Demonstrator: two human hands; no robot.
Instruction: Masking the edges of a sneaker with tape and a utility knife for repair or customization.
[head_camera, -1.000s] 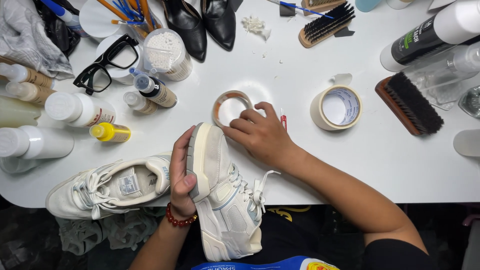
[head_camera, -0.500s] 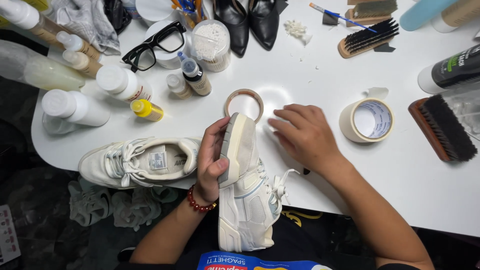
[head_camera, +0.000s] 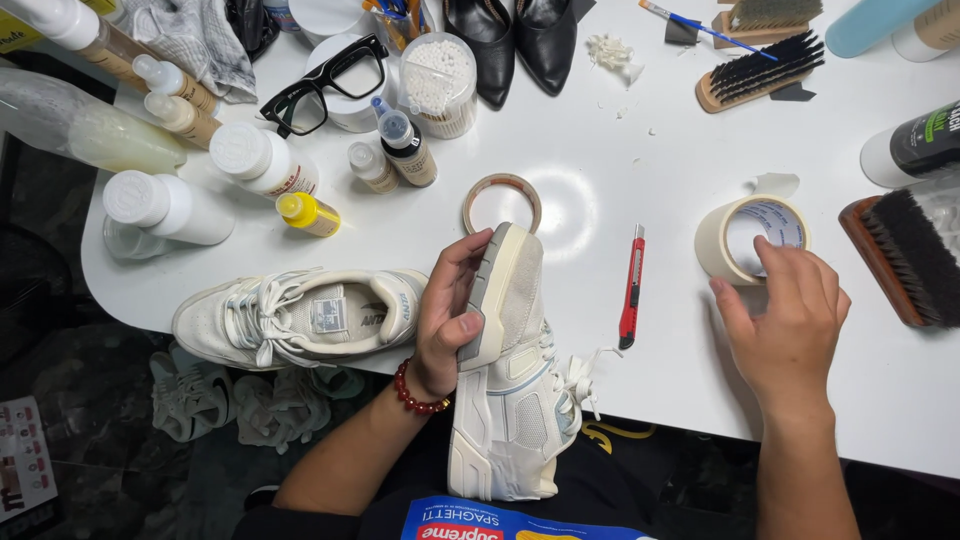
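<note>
My left hand (head_camera: 450, 310) grips a cream sneaker (head_camera: 510, 390) by its toe and sole, held on its side over the table's front edge. My right hand (head_camera: 785, 320) rests on the white table (head_camera: 600, 190), fingers touching the near rim of a roll of masking tape (head_camera: 748, 238). A red utility knife (head_camera: 630, 290) lies between the two hands. A second cream sneaker (head_camera: 300, 315) lies on its side left of my left hand. A small clear tape roll (head_camera: 501, 202) lies just beyond the held shoe's toe.
Several bottles (head_camera: 240, 165) crowd the left of the table with black glasses (head_camera: 325, 85). Black pointed shoes (head_camera: 515, 40) and a jar of cotton swabs (head_camera: 438, 85) stand at the back. Brushes (head_camera: 760, 70) (head_camera: 905, 255) lie at the right. Socks (head_camera: 230, 400) lie on the floor.
My right hand left the sneaker's toe and moved right to the masking tape roll, uncovering the red knife. The left hand still holds the sneaker.
</note>
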